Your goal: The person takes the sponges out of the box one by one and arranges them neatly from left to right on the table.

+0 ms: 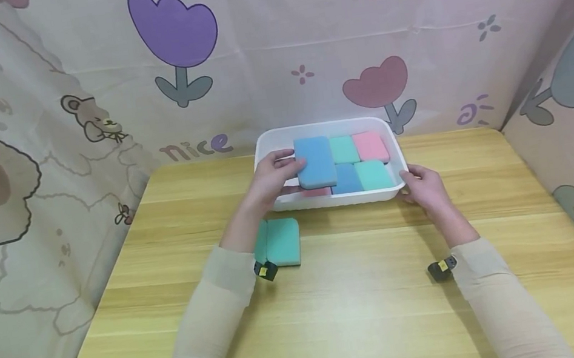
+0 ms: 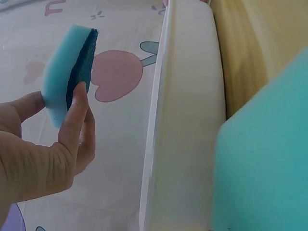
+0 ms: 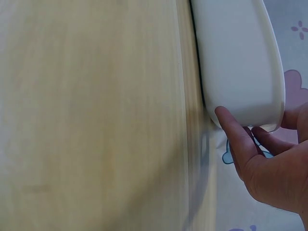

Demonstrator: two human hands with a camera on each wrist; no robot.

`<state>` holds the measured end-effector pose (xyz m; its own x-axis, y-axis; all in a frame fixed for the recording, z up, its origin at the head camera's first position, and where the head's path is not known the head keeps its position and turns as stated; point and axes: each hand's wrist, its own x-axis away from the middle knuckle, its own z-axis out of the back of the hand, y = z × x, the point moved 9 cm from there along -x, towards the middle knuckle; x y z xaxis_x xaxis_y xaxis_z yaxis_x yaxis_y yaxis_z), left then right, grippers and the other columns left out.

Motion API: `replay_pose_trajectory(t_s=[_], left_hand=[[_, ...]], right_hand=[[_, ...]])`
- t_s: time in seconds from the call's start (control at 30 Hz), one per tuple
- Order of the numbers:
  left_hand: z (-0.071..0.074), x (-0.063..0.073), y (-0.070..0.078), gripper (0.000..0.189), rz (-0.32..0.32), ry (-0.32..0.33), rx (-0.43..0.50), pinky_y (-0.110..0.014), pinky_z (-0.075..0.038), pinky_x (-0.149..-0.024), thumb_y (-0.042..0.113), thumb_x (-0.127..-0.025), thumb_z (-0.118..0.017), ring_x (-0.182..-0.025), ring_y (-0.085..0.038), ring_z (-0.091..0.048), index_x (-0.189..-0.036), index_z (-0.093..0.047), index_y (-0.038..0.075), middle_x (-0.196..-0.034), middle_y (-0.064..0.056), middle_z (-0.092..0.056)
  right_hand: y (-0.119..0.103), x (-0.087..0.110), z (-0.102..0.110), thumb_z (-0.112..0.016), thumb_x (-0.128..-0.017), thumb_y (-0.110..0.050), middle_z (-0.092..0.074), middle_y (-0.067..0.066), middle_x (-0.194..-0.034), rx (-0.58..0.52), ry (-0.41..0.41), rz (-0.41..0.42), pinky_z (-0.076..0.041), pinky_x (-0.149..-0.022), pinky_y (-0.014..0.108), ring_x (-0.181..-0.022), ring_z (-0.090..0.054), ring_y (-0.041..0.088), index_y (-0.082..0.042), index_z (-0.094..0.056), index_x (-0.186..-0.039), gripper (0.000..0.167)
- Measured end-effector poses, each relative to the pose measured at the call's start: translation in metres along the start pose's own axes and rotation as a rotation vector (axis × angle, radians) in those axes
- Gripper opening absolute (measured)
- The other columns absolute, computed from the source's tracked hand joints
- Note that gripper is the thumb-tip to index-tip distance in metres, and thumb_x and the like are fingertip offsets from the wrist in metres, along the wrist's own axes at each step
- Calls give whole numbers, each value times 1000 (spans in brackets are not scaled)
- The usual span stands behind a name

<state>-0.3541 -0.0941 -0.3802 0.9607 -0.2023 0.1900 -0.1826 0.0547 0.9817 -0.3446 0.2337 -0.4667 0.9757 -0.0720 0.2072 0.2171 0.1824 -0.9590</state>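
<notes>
A blue sponge (image 1: 316, 162) with a dark scouring layer (image 2: 83, 65) is pinched between the thumb and fingers of my left hand (image 1: 271, 178). It is held over the left part of a white tray (image 1: 334, 200). My right hand (image 1: 426, 187) grips the tray's front right corner, fingertips against its outer wall in the right wrist view. Inside the tray lie a green sponge (image 1: 343, 149) and a pink sponge (image 1: 372, 147) behind, a blue one (image 1: 349, 178) and another green one (image 1: 374, 174) in front. A pink sponge (image 1: 317, 192) shows partly beneath the held one.
On the wooden table (image 1: 358, 291), a green sponge (image 1: 283, 242) lies in front of the tray, beside a second green piece partly hidden by my left forearm. A patterned cloth (image 1: 267, 41) hangs close behind the tray, with more cloth at both sides.
</notes>
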Motion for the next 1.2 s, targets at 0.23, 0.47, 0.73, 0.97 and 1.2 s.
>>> replay_pose_trajectory(t_s=[0.23,0.47,0.73,0.97,1.2], left_hand=[[-2,18,-6,65,-28,-8,-3,-49,-64,-88,22,-99,-72,-127,-38,-60,-153,-40,3,-150,-20,-50],[-3,34,-16,66,1,-15,-86,-47,-64,-88,21,-97,-75,-124,-38,-62,-151,-42,4,-146,-18,-51],[-6,51,-30,68,50,-38,-118,-46,-65,-85,19,-96,-76,-119,-38,-65,-151,-39,5,-144,-18,-52],[-12,59,-38,70,53,-73,-152,-50,-65,-84,17,-95,-77,-113,-38,-66,-152,-37,5,-139,-21,-53],[-18,66,-49,71,49,-123,-210,-47,-66,-79,13,-94,-77,-114,-37,-67,-152,-37,4,-138,-20,-53]], right_hand=[[1,-1,0,-43,-112,-27,-32,32,-161,1,-1,3,-57,-99,36,-138,-48,46,6,-28,-160,60],[1,-1,0,-43,-112,-28,-30,32,-162,-11,-7,3,-56,-101,36,-142,-44,46,5,-26,-161,61],[0,-1,0,-43,-112,-28,-29,32,-162,-15,-12,-3,-55,-102,37,-142,-44,46,5,-25,-161,61],[-1,0,0,-43,-112,-29,-29,31,-162,1,-10,-11,-56,-102,37,-141,-45,46,3,-26,-161,61],[0,-2,0,-42,-112,-29,-30,31,-162,-5,-10,-1,-56,-102,37,-141,-45,45,4,-27,-161,61]])
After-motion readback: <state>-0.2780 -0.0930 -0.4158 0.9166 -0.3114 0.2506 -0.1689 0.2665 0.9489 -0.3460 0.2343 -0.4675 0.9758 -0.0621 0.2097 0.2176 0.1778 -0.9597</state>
